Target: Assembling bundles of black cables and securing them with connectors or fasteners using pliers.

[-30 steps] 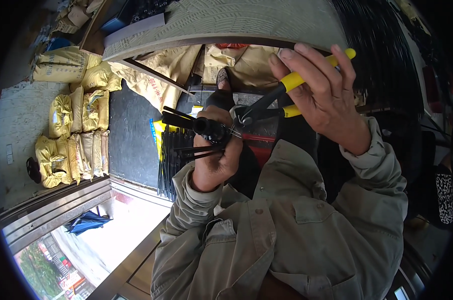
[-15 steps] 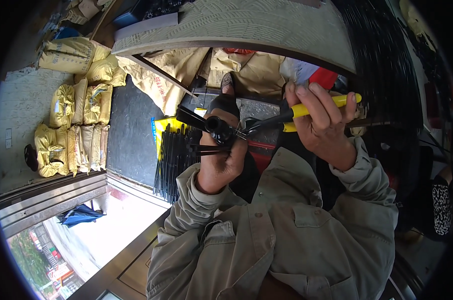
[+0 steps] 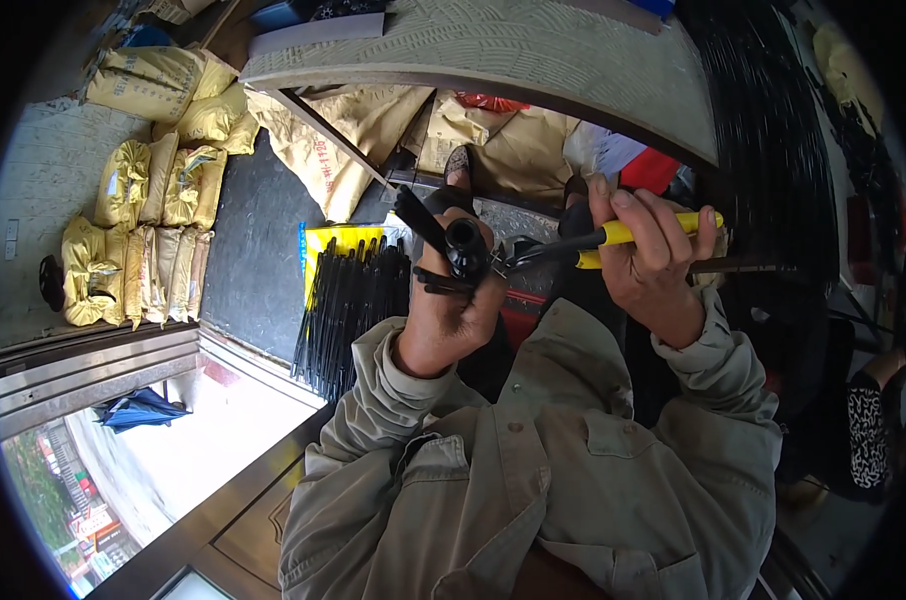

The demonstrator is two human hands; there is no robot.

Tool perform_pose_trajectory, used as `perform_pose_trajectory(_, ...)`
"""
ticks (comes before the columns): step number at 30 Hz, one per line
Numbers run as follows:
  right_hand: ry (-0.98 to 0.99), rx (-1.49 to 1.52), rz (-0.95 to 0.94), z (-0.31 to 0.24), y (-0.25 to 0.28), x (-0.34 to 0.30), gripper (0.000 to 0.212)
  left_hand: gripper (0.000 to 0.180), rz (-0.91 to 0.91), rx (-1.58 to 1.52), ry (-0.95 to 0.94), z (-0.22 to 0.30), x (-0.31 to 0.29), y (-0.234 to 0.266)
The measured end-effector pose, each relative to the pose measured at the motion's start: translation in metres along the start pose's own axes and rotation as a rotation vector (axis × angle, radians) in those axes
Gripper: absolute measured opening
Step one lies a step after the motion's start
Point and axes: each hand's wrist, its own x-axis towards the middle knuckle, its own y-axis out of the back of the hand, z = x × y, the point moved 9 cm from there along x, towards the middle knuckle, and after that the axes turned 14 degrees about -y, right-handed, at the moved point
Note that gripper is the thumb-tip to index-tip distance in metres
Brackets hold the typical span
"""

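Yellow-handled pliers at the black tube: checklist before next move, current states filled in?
1. Right hand holding the pliers: ok, fingers around the yellow handles.
2. Left hand holding the black tube: ok, open end faces the camera.
3. Pliers' head at the thin wire beside the tube: ok.
4. Jaws closed on the wire: cannot tell, too small.
5. Left fingers safe from the jaws: cannot tell, they look close.
6. Loose rod bundle apart from the pliers: ok.

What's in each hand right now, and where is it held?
Right grip: pliers, by the yellow handles. Left grip: black rod assembly, just below its round open end.
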Motion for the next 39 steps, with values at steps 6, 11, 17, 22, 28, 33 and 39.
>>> perform_pose_trajectory(6, 0.078, 0.306, -0.353, 0.002, -0.006, 0.005, 0.012, 0.032, 0.0, 0.023, -0.069, 0.009, -0.002, 0.004)
perform_pose_trajectory(11, 0.069, 0.781, -1.135, 0.014, -0.014, 0.004, 0.027, 0.035, -0.13, 0.055, -0.102, 0.011, -0.002, 0.0)
perform_pose_trajectory(17, -0.265, 1.236, -1.893, 0.004, -0.023, -0.041, 0.052, 0.047, -0.485, -0.361, 0.101, 0.013, -0.015, -0.026)
perform_pose_trajectory(22, -0.232, 1.238, -1.75, 0.0, -0.015, -0.046, 0.069, 0.056, -0.264, -0.152, -0.021, 0.005, -0.02, -0.01)
perform_pose_trajectory(28, -0.556, 1.523, -2.306, 0.0, -0.003, -0.078, 0.066, 0.056, -0.382, -0.312, 0.105, 0.003, -0.022, -0.019)
perform_pose_trajectory(33, -0.399, 1.503, -1.918, 0.0, -0.011, -0.052, 0.053, 0.055, -0.375, -0.245, 0.006, 0.01, -0.015, -0.022)
perform_pose_trajectory(39, 0.006, 1.088, -1.602, 0.019, -0.011, -0.062, 0.053, 0.055, -0.345, -0.265, 0.126, 0.0, -0.017, -0.016)
